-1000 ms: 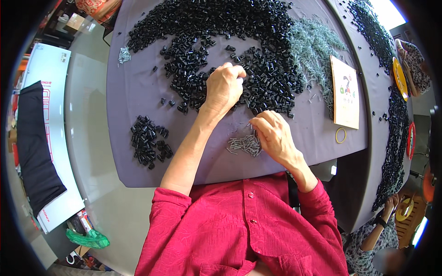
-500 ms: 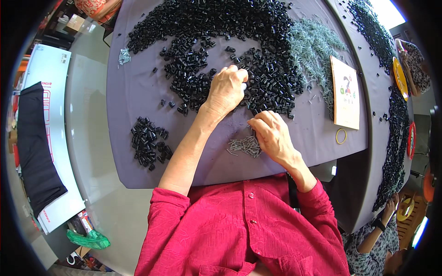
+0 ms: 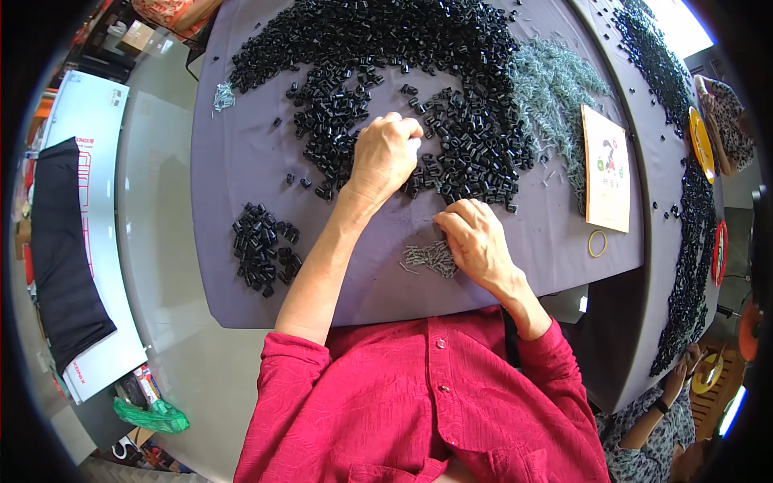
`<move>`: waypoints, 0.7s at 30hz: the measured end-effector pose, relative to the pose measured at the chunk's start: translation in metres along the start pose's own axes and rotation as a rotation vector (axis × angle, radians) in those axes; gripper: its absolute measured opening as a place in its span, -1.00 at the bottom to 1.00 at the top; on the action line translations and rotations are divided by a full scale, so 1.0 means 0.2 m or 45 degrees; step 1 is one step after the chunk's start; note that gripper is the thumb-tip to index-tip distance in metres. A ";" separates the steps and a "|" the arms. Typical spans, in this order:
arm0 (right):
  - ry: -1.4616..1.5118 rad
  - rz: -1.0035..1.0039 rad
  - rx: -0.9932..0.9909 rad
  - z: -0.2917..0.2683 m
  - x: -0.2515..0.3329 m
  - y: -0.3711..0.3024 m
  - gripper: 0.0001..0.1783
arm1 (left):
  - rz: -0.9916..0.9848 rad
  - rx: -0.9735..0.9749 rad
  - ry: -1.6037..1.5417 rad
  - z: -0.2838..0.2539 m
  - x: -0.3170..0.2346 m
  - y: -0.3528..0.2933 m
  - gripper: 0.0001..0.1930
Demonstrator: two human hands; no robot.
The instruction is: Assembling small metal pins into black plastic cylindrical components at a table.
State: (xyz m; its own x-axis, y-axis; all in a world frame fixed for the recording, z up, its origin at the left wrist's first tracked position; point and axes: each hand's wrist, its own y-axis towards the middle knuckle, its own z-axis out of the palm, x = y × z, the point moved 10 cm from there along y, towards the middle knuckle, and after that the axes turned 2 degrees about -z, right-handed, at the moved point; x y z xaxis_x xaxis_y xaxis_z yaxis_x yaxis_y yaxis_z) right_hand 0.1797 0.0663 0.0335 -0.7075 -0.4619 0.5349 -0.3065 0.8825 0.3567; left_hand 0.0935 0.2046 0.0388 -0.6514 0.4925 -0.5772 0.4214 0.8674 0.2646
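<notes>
The left hand (image 3: 383, 158) curls, as does the right hand (image 3: 478, 241); I can't tell whether either grips anything. The left has just shifted leftward, off the right-hand black pieces (image 3: 479, 153); the right stays beside the small screw heap (image 3: 428, 258) towards the surface's (image 3: 370, 283) near edge, so handling looks unfinished. Black pieces reach the far edge.

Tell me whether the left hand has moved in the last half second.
Yes, slightly leftward: the left hand is now a little farther from the booklet.
</notes>
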 end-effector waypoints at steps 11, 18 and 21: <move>0.011 0.012 0.009 -0.01 0.00 0.00 -0.75 | 0.016 -0.044 0.078 0.13 -0.04 0.05 -0.90; -0.006 -0.006 -0.006 0.00 0.01 0.01 -0.76 | 0.139 -0.026 0.275 0.15 -0.10 0.03 -0.97; -0.009 -0.011 -0.007 0.00 0.01 0.00 -0.76 | 0.187 -0.039 0.379 0.16 -0.14 0.02 -0.93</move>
State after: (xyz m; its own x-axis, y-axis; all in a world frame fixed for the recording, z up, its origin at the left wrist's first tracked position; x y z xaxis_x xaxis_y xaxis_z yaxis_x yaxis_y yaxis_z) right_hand 0.1779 0.0657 0.0361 -0.7094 -0.4689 0.5262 -0.3092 0.8779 0.3655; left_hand 0.1336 0.1919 0.0314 -0.7428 0.6076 -0.2811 0.5084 0.7851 0.3537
